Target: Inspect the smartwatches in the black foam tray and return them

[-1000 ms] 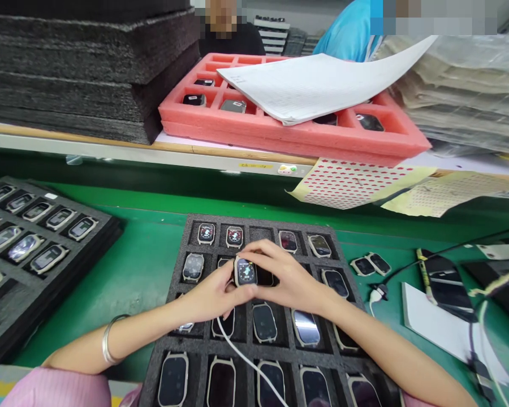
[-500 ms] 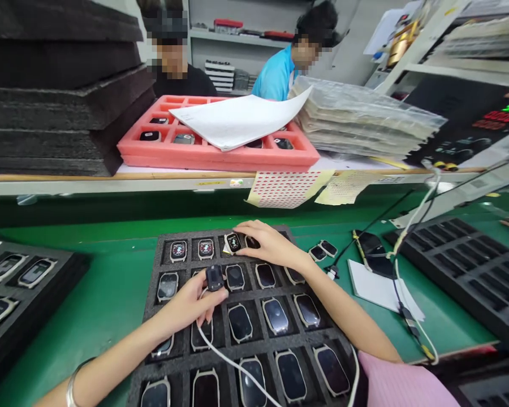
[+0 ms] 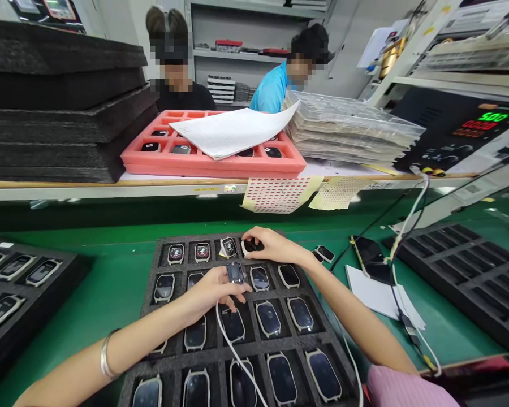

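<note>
A black foam tray [image 3: 152,271] of smartwatch bodies lies on the green bench in front of me. My left hand [image 3: 210,291] is closed on a small black charging puck [image 3: 236,273] whose white cable [image 3: 237,356] trails back toward me over the tray. My right hand [image 3: 271,245] reaches to the tray's far row, its fingers pinching a dark watch [image 3: 252,246] there. A lit watch [image 3: 228,247] sits tilted in the slot just left of that hand. Two more lit watches [image 3: 189,252] stand further left in the same row.
Another black tray of watches [image 3: 12,277] lies at left, an empty black tray [image 3: 466,271] at right. A phone [image 3: 371,251], white paper [image 3: 375,288] and two loose watches [image 3: 322,254] sit right of my tray. A pink tray [image 3: 212,164] and stacked foam [image 3: 55,107] fill the raised shelf; two people work beyond.
My right hand set the lit watch into the far row and moved to the dark watch beside it. My left hand kept the charging puck, shifting it right. My head tilted up.
</note>
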Available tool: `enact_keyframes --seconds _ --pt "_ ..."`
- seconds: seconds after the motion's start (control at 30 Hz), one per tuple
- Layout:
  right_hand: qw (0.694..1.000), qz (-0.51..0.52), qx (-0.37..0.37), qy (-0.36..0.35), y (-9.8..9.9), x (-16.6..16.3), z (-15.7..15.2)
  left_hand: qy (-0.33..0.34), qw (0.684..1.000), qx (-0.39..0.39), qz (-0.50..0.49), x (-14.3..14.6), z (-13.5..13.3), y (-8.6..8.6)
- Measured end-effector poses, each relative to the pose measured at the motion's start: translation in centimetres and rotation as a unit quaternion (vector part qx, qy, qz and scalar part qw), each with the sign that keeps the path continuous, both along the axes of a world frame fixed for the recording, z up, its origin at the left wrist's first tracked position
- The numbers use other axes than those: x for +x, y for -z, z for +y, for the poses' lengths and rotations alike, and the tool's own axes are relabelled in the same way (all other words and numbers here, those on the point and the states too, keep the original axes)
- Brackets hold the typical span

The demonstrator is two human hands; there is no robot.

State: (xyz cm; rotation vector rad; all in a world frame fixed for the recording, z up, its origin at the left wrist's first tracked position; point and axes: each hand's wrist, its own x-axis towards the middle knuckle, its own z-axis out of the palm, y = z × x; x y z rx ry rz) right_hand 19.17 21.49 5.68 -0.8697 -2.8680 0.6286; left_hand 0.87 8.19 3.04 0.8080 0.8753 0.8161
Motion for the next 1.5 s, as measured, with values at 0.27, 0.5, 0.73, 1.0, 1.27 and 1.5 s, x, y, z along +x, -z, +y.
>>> enact_keyframes --seconds 0.27,0.5,0.73,1.0,1.27,1.5 --pt "0.985 0.128 -0.067 -0.097 -1.1 -0.6 -5.2 0.013 0.999 0.038 -0.026 -0.5 -0.1 1.9" --pt "0.989 0.076 0.064 -0.108 0.5 -1.3 -6.1 -0.018 0.995 0.082 0.044 -0.1 -0.2 2.3" --pt "0.989 0.12 0.047 -0.078 1.9 -1.4 -6.0 -0.027 0.995 0.064 0.067 -0.1 -0.4 1.9" --pt "0.985 0.126 0.069 -0.1 1.3 -1.5 -6.5 -0.004 0.994 0.08 0.081 -0.7 -0.6 1.8" --pt "0.983 0.135 0.078 -0.097 1.3 -1.4 -6.8 -0.009 0.991 0.101 0.09 -0.5 -0.8 1.6" --pt "0.985 0.128 0.062 -0.094 1.3 -1.4 -6.7 -0.013 0.991 0.1 0.094 -0.6 -0.8 1.4"
